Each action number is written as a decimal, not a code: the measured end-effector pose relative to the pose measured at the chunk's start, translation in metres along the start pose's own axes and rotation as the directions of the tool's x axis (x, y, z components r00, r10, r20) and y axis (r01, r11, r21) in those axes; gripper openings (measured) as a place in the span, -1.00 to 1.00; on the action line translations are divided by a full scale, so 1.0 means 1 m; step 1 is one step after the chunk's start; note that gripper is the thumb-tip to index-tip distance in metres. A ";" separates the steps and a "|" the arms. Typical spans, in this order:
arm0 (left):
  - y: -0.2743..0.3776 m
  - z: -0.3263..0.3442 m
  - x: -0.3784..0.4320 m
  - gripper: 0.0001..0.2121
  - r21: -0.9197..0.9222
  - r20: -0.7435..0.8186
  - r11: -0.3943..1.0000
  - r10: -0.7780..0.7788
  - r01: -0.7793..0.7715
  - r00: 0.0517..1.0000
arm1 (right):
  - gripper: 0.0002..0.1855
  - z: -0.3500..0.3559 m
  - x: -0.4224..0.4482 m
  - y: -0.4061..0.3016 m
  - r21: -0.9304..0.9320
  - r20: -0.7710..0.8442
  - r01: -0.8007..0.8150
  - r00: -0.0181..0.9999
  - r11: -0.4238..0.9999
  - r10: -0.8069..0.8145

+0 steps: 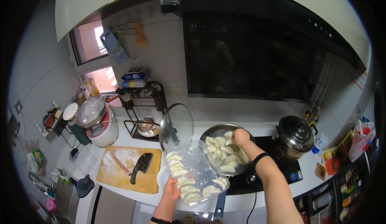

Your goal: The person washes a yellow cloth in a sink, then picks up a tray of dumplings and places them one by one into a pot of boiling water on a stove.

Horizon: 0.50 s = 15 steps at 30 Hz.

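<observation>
My left hand [172,189] grips the lower left edge of a clear plastic tray [197,166]. Raw dumplings [188,189] line the tray's left side, and a few more lie at its near right corner. The tray is tilted and overlaps the near left rim of a frying pan [208,130]. Over the pan's far right part, my right hand [240,137] has its fingers closed at a pale dumpling [229,141], partly hidden by the hand. Many dumplings [226,150] lie in the pan, some overlapping. The pan's dark handle [221,204] points toward me.
A glass lid [178,124] stands upright behind the tray. Left are a cutting board [108,175] with flour, a rolling pin [120,162] and a cleaver [143,165]. A lidded steel pot [294,139] stands right on the black cooktop [283,163]. A range hood [256,58] hangs above.
</observation>
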<state>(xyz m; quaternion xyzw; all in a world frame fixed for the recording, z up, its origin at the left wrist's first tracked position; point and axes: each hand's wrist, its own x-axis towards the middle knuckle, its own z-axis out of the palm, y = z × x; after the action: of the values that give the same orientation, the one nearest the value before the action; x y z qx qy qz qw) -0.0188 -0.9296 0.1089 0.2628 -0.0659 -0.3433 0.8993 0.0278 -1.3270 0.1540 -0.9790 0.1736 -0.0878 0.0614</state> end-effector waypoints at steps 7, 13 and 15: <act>0.001 0.005 -0.008 -0.34 0.014 0.056 1.000 -0.003 0.002 0.998 | -0.81 0.029 0.057 -0.031 0.014 -0.006 -0.087 0.996 0.996 0.087; 0.005 0.015 0.006 -0.32 0.012 0.045 1.000 -0.009 0.009 0.999 | -0.83 -0.036 0.009 -0.071 0.263 -0.223 0.196 0.965 0.945 -0.138; 0.002 0.020 0.017 -0.32 -0.006 0.059 1.000 -0.029 0.029 0.998 | -0.84 -0.068 -0.024 -0.083 0.325 -0.235 0.266 0.952 0.907 -0.195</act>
<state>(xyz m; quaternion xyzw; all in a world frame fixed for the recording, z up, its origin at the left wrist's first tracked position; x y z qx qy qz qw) -0.0105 -0.9476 0.1260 0.2502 -0.0874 -0.3642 0.8928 0.0197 -1.2471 0.2297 -0.9520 0.0428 -0.2208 0.2076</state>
